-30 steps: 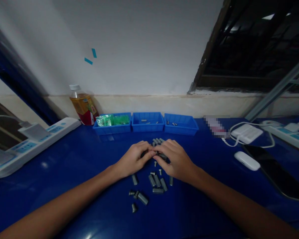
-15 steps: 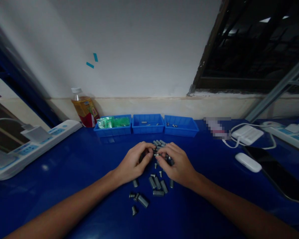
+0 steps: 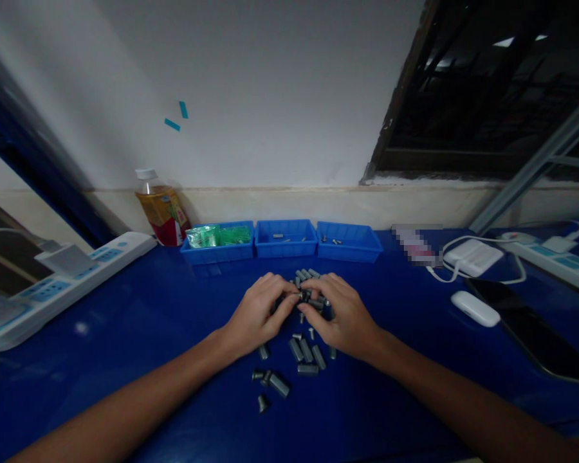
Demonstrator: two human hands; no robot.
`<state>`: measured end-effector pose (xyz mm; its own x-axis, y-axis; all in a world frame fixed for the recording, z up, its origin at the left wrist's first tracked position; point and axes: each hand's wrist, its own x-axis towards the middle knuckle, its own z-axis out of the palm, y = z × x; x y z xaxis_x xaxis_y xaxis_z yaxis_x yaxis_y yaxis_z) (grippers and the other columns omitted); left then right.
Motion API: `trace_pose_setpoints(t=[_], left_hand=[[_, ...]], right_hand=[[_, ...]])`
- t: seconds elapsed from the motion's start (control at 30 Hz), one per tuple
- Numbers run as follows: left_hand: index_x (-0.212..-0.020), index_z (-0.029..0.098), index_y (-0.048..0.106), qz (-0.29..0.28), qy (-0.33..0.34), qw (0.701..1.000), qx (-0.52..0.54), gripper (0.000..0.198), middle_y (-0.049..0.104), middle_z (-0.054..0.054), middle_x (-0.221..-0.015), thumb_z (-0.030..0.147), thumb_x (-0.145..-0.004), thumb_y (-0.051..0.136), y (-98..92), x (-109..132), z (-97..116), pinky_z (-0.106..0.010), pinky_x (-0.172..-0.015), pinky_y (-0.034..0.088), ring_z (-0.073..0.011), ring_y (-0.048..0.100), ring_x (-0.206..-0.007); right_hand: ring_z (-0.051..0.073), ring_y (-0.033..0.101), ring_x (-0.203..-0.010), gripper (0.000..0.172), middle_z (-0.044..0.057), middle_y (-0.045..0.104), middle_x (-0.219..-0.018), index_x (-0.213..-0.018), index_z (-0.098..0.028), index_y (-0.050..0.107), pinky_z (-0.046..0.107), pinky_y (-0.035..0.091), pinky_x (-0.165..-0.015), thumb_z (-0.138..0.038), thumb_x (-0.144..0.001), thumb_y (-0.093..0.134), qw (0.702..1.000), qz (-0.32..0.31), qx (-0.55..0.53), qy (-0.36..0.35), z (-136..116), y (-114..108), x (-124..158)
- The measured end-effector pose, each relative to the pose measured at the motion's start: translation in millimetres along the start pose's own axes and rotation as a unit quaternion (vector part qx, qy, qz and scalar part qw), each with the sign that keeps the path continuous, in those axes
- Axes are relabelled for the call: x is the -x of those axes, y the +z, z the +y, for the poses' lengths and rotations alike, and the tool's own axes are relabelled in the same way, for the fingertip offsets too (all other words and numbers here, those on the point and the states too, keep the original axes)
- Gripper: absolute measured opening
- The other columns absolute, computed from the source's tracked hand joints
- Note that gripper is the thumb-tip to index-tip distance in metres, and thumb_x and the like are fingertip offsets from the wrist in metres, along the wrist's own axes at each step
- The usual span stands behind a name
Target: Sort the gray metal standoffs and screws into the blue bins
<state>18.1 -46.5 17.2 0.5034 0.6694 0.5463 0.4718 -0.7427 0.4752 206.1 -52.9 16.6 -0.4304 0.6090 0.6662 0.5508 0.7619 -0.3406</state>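
Note:
My left hand (image 3: 265,310) is closed, with thumb and index finger pinching a small metal screw (image 3: 300,296); anything else inside the fingers is hidden. Facing it, my right hand (image 3: 343,314) curves close around the screw, its thumb and index fingertips apart. Behind and between both hands lies a pile of grey metal hex standoffs (image 3: 310,274), partly covered by the fingers. Nearer to me are more hex standoffs (image 3: 306,351) and a loose screw (image 3: 311,334). At the front left a larger standoff (image 3: 278,386) lies beside several dark screws (image 3: 262,404).
Along the wall stand a blue bin (image 3: 217,254) with green packets, a middle bin (image 3: 285,248) and a right bin (image 3: 350,252) with a few metal pieces. A bottle (image 3: 161,209), power strip (image 3: 62,276), white case (image 3: 475,309) and phone (image 3: 531,328) flank them.
My right thumb and index finger have spread apart from their pinch on the small screw. A screw now shows at my left fingertips. The view has shifted slightly.

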Motion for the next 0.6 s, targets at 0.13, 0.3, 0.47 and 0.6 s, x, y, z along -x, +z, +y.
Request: trace_pose_setpoints(t=[0.13, 0.3, 0.47, 0.6], left_hand=[[-0.084, 0.015, 0.056, -0.023, 0.006, 1.000, -0.011, 0.021, 0.058, -0.003, -0.077, 0.024, -0.094, 0.040, 0.9, 0, 1, -0.030, -0.071, 0.038, -0.0154, 0.049, -0.074], [-0.086, 0.016, 0.059, -0.046, -0.062, 0.996, -0.039, 0.026, 0.061, -0.003, -0.080, 0.027, -0.094, 0.037, -8.7, -5, -10, -0.030, -0.073, 0.041, -0.0160, 0.052, -0.077], [-0.101, 0.018, 0.059, -0.152, -0.056, 0.987, -0.016, 0.019, 0.063, -0.004, -0.095, 0.021, -0.087, 0.048, -36.5, -2, -30, -0.029, -0.077, 0.043, -0.0167, 0.057, -0.086], [-0.105, 0.022, 0.059, -0.232, -0.014, 0.972, -0.049, 0.023, 0.060, -0.004, -0.105, 0.022, -0.082, 0.057, -45.8, 3, -34, -0.035, -0.087, 0.039, -0.0203, 0.054, -0.098]], right_hand=[[0.018, 0.052, -0.074, 0.007, 0.004, 0.060, -0.077, -0.090, -0.018, 0.057, 0.031, 0.038, -0.067, -0.020, -0.085, 0.053, 0.999, 0.000, 0.034, -0.036, -3, 0, 0], [0.020, 0.052, -0.078, 0.009, 0.005, 0.061, -0.079, -0.083, -0.018, 0.059, 0.033, 0.038, -0.070, -0.026, -0.084, 0.055, 0.993, 0.020, 0.109, -0.027, 23, -14, -13], [0.024, 0.052, -0.086, 0.018, 0.009, 0.062, -0.084, -0.080, -0.018, 0.063, 0.035, 0.038, -0.074, -0.033, -0.085, 0.053, 0.962, 0.092, 0.240, 0.095, 95, -35, -23], [0.026, 0.052, -0.088, 0.023, 0.008, 0.062, -0.084, -0.077, -0.018, 0.065, 0.035, 0.036, -0.073, -0.037, -0.084, 0.055, 0.941, 0.103, 0.277, 0.165, 128, -36, -20]])
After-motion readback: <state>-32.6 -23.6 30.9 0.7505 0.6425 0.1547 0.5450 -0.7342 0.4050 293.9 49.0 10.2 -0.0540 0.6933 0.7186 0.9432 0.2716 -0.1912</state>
